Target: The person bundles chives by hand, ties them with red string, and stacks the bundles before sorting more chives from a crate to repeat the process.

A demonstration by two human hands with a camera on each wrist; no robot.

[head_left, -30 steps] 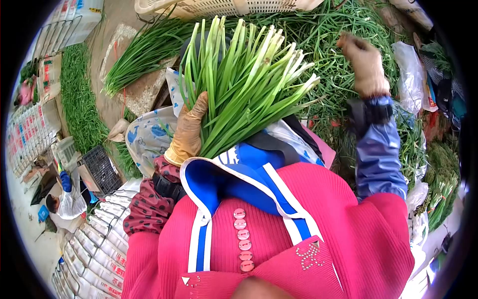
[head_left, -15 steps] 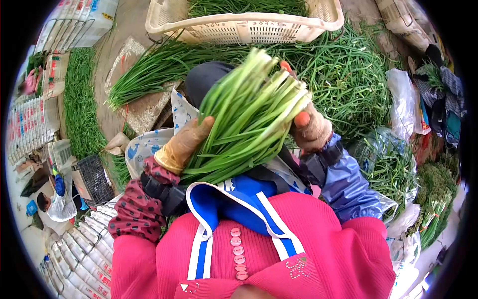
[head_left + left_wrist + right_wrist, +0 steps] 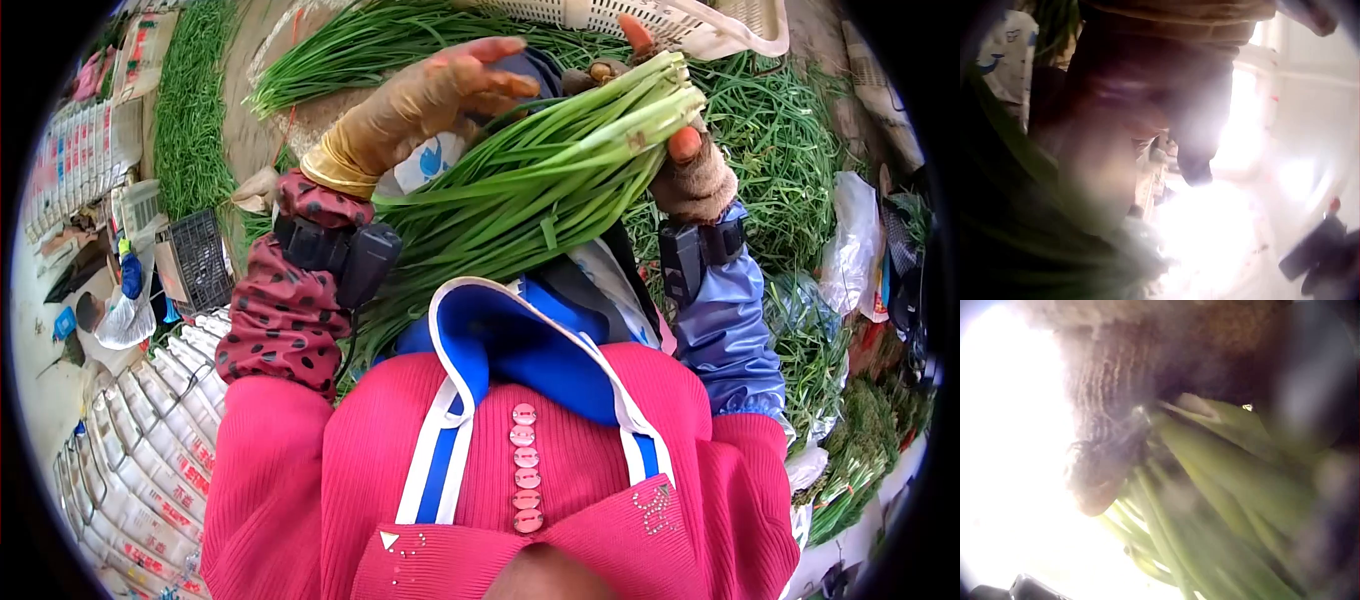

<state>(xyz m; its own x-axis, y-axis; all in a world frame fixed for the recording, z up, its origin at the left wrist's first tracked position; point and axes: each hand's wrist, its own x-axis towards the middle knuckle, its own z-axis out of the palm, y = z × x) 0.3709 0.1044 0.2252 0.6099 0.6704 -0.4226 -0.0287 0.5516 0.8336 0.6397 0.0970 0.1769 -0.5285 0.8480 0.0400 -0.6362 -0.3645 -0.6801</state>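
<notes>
A thick bunch of garlic chives (image 3: 545, 185) lies aslant before the blue apron, its pale cut ends at the upper right. My right hand (image 3: 695, 178), in a knit glove with bare fingertips, grips the bunch close to those ends; the thumb (image 3: 684, 144) lies on the near side. In the right wrist view the stems (image 3: 1210, 469) run right under the glove. My left hand (image 3: 425, 105), in a stained tan rubber glove, is lifted beside the bunch's far edge with fingers stretched out. The left wrist view shows this glove (image 3: 1147, 94) dark and blurred against bright light.
A cream plastic crate (image 3: 690, 28) stands ahead. Loose chives (image 3: 770, 130) cover the ground at right, and another pile (image 3: 350, 55) lies on a board at upper left. A black crate (image 3: 195, 260) and white stacked boxes (image 3: 150, 430) are at left, plastic bags (image 3: 852, 245) at right.
My right hand came in from the right and took hold of the bunch by its pale ends. The left hand let go and opened; the bunch tilted over to the right.
</notes>
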